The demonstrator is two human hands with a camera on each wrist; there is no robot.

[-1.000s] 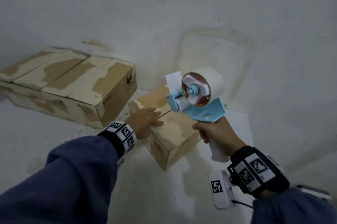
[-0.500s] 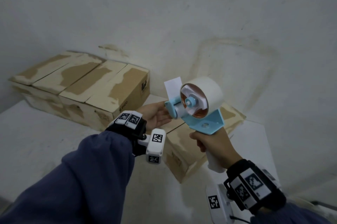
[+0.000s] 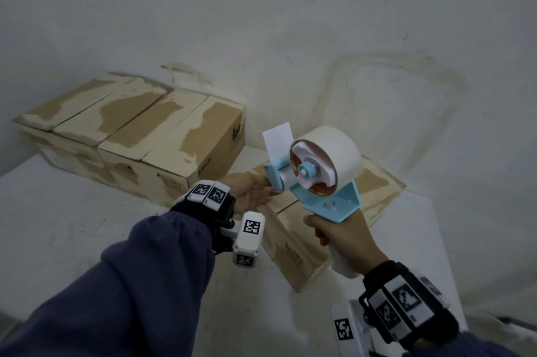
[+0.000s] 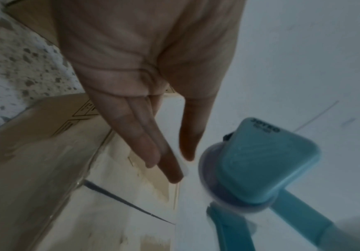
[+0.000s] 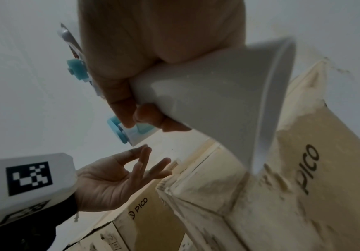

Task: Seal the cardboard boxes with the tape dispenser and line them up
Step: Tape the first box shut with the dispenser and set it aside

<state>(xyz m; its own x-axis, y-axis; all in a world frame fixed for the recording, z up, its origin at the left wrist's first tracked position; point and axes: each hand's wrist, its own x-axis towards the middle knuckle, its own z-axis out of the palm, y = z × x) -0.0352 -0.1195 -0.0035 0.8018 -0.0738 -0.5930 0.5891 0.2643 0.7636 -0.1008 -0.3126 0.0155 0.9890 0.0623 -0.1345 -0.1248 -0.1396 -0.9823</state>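
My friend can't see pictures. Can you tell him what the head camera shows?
A right hand grips a blue-and-white tape dispenser above a small unsealed cardboard box on a white table. The open left hand reaches toward the dispenser's front roller. A row of taped cardboard boxes lines the wall behind.

White table (image 3: 58, 226), stained wall (image 3: 290, 22), perhaps plaster.

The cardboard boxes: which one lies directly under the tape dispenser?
The separate box on the right, below the tape dispenser. The other boxes stand together in a row at the left by the wall.
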